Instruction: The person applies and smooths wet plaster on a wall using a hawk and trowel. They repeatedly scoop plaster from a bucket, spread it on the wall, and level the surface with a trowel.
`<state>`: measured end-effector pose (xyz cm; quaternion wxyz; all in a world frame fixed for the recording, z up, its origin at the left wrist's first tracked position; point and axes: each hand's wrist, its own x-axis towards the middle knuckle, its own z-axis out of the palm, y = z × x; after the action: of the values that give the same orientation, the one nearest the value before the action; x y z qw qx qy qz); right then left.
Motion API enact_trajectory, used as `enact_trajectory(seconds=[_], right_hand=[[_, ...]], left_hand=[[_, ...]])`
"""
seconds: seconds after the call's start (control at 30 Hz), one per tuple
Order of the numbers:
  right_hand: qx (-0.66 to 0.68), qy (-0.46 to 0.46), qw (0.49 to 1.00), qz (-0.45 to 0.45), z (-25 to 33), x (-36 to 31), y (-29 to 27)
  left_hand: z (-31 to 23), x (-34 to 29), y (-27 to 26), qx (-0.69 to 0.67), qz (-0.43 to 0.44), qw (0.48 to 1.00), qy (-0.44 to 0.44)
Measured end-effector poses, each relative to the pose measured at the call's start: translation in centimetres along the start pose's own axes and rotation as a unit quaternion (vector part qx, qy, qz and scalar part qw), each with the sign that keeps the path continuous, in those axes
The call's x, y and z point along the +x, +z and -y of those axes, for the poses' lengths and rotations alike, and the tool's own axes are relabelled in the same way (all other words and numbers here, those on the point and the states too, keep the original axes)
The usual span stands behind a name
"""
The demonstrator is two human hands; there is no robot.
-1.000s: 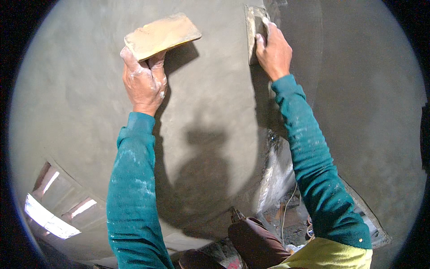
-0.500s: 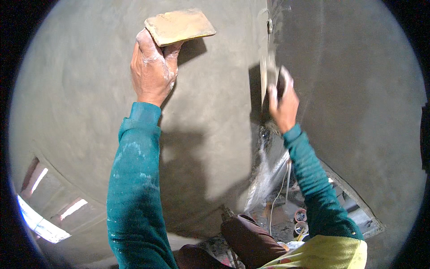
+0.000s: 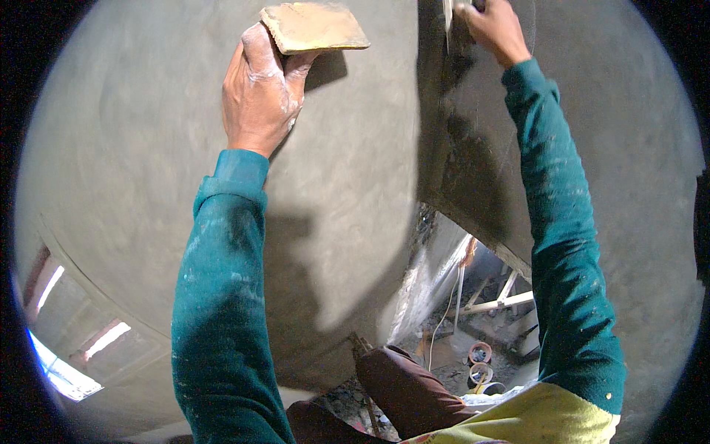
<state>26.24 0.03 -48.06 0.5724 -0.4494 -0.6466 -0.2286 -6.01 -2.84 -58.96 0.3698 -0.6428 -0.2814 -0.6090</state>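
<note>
My left hand point(image 3: 262, 96) is closed around the underside of a flat, tan, rectangular board point(image 3: 316, 28) with a coated top, held near the grey plastered wall point(image 3: 362, 133). Pale dust marks the thumb and knuckles. High at the upper edge, my right hand point(image 3: 497, 29) is closed on a plastering trowel point(image 3: 448, 21). Its thin blade shows nearly edge-on beside the darker wall point(image 3: 621, 148), close to the inner corner. The upper part of the trowel is cut off by the picture's edge.
Beneath the walls' corner is an opening with a rubble-strewn floor, pale lengths of timber point(image 3: 497, 303) and several round buckets point(image 3: 480, 352). A thin cable point(image 3: 442, 325) hangs there. My knee point(image 3: 407, 385) is below. Bright slots point(image 3: 107, 340) show at lower left.
My right hand has swept the trowel upward along the corner to the upper edge. My left hand and the board have risen slightly and shifted a little right.
</note>
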Motion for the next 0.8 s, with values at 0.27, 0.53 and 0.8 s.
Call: enact_trajectory(seconds=[0.27, 0.53, 0.8], right_hand=[[-0.062, 0.048, 0.996, -0.045, -4.9, -8.9, 5.5], [-0.087, 0.027, 0.993, -0.079, -4.6, -6.5, 6.8], [-0.15, -0.029, 0.982, -0.109, -6.2, -3.2, 8.6]], left_hand=[[0.4, 0.0, 0.5, -0.012, -0.002, 1.0, 0.005], [-0.2, 0.0, 0.6, 0.022, -0.02, 1.0, 0.001], [0.2, 0.2, 0.7, 0.017, -0.04, 0.999, 0.027]])
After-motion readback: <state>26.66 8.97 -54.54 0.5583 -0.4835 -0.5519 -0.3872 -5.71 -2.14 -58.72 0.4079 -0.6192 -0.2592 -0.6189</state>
